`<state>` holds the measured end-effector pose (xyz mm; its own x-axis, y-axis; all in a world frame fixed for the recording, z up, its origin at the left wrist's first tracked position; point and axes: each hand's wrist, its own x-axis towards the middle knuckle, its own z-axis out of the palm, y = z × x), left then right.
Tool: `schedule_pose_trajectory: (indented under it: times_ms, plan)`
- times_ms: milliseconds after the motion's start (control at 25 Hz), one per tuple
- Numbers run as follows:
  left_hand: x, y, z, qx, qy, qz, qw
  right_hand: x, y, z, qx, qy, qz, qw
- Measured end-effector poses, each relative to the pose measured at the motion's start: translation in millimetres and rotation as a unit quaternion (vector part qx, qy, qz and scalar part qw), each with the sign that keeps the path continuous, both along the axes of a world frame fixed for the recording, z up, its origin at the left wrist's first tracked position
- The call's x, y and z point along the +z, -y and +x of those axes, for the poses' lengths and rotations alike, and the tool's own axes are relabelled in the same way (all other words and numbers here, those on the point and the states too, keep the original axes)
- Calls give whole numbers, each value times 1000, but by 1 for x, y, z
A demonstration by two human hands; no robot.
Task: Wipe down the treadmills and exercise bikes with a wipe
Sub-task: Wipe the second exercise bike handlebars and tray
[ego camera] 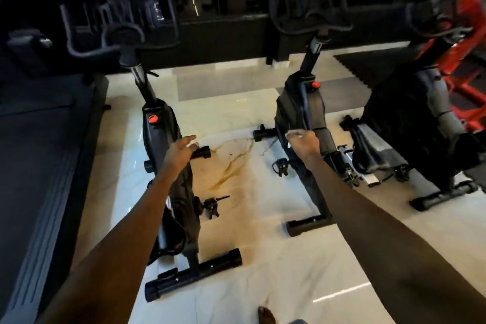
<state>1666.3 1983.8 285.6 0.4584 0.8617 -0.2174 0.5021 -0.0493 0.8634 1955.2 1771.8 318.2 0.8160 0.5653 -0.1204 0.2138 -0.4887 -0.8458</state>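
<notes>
Currently your left hand [184, 148] is stretched out, fingers straight and loose, holding nothing, above the frame of the nearest exercise bike [157, 139]. Your right hand [302, 142] is curled in front of the middle exercise bike [297, 105]. A pale fleck at its fingertips [292, 135] could be the wipe or only nails, and I cannot tell whether it grips anything. A third bike [389, 113] stands beyond your right hand, and the treadmill [39, 152] lies outside your left forearm.

What could go wrong: if the wipe is not in your right hand, you will rub the frames with bare skin and clean nothing. The caged pedal [213, 206] below your left forearm juts out and could catch your arm as you reach down. The polished marble floor [249, 250] looks slick, so a damp drip near your bare foot [265, 315] could make you slip. The light is dim and the machines are black, so missed patches would be hard to spot.

The bike bodies look like smooth moulded plastic over painted steel tube, each with a round red knob [152, 119]. The stabiliser bar [194, 273] under your left arm is a plain cylinder with capped ends, and the treadmill belt is matt with ribbed side rails.
</notes>
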Motion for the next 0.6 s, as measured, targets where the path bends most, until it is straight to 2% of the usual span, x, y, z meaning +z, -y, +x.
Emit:
schedule_pose_trajectory:
  times_ms: [240,440,600]
  plan:
    - [111,-17,126,-75,70,96,990,108,6,94,-33,71,101,992]
    - [177,-29,192,-88,96,140,981,166,-3,158,-42,135,88,986]
    - [207,-47,236,-86,95,165,978,191,-25,204,-50,141,103,983]
